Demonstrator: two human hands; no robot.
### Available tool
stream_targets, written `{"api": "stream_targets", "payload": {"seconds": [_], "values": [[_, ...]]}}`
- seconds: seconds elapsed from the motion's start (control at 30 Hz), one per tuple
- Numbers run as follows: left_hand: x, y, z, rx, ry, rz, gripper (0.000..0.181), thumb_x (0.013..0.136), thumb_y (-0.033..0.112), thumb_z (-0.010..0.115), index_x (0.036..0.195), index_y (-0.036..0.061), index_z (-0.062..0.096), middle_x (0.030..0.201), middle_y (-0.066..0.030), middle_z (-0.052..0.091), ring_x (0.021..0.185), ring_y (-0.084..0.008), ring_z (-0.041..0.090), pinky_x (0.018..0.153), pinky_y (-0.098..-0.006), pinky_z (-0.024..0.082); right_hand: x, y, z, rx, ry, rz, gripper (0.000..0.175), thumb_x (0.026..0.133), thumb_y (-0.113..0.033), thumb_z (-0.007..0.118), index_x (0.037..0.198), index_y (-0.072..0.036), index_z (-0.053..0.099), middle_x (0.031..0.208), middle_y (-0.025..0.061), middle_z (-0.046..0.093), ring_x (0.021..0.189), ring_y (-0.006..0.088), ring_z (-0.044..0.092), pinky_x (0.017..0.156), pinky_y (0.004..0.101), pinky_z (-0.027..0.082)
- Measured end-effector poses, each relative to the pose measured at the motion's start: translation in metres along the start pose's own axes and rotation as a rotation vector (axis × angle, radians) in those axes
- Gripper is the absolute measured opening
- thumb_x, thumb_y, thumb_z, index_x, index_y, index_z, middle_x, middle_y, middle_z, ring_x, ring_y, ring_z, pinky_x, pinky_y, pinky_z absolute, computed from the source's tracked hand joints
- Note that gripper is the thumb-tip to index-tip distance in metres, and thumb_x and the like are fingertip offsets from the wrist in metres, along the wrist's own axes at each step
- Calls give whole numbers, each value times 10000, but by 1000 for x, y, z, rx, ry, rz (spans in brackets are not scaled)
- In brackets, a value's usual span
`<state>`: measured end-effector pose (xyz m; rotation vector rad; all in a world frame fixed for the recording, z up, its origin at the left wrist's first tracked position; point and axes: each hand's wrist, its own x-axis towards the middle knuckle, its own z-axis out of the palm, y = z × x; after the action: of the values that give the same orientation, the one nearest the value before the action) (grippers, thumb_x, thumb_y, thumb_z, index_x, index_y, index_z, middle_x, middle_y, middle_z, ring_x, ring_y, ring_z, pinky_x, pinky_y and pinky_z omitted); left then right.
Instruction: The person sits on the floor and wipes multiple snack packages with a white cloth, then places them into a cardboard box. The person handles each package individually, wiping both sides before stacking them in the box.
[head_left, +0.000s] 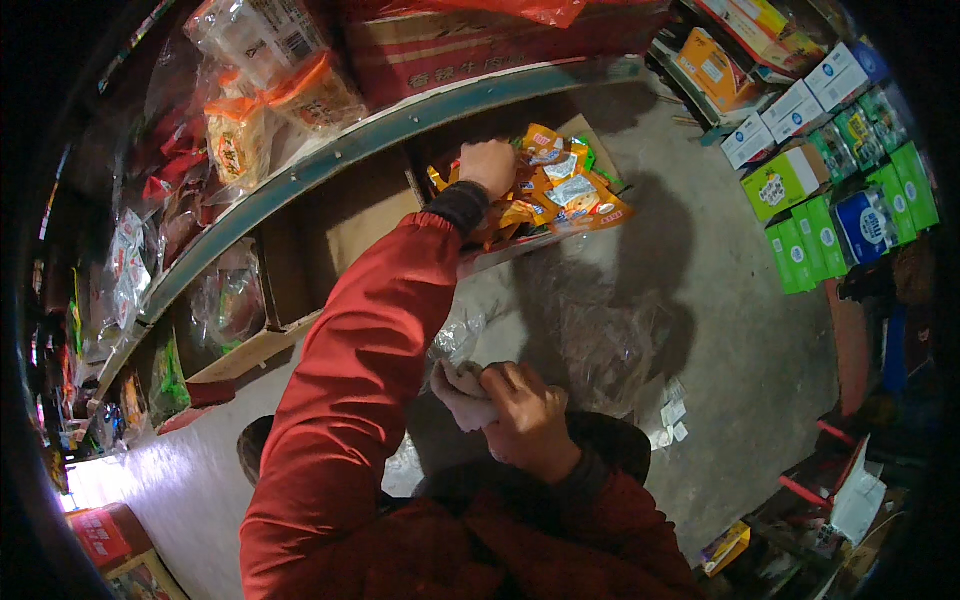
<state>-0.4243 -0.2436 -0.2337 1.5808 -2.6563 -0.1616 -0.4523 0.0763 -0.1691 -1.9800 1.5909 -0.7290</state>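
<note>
My left hand (489, 168) reaches into a low cardboard box (517, 244) under the bottom shelf. Its back faces up, and the fingers are hidden among orange snack packets (585, 196), so whether they hold one cannot be told. The packets lie in a loose heap, some sticking out over the box's front edge. Close to my body, my right hand (529, 420) grips a crumpled pale grey cloth (465, 397), folded over at its top.
A blue-green shelf edge (360, 139) curves over the box. To its left stands an open cardboard carton (360, 217). Clear plastic wrapping (607, 345) and small white paper pieces (673, 412) lie on the floor. Green boxes (806, 244) are stacked at right.
</note>
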Motion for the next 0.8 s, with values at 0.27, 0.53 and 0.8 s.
{"api": "stream_targets", "payload": {"seconds": [0.27, 0.53, 0.8], "values": [[-33, -15, -26, 34, 461, 188, 218, 736, 229, 663, 892, 94, 595, 841, -100, 644, 791, -269, 630, 656, -382, 495, -1, -1, -10, 38, -1, 35, 325, 629, -54, 559, 946, -56, 493, 933, 117, 517, 909, 340, 515, 669, 463, 477], [-152, -17, -60, -486, 757, 80, 151, 837, 122, 605, 969, 49, 608, 824, -123, 640, 681, -250, 628, 587, -331, 482, -3, -5, -7, -4, 157, 79, 355, 591, 12, 628, 917, -66, 510, 911, 135, 553, 862, 372, 548, 679, 455, 451], [-276, -41, -60, -1715, 281, -176, 200, 938, 179, 511, 1035, 22, 587, 842, -6, 639, 661, -60, 595, 515, -215, 510, 5, 7, -4, 502, 469, 109, 358, 580, 69, 596, 921, -19, 528, 859, 91, 593, 785, 220, 589, 703, 309, 459]]}}
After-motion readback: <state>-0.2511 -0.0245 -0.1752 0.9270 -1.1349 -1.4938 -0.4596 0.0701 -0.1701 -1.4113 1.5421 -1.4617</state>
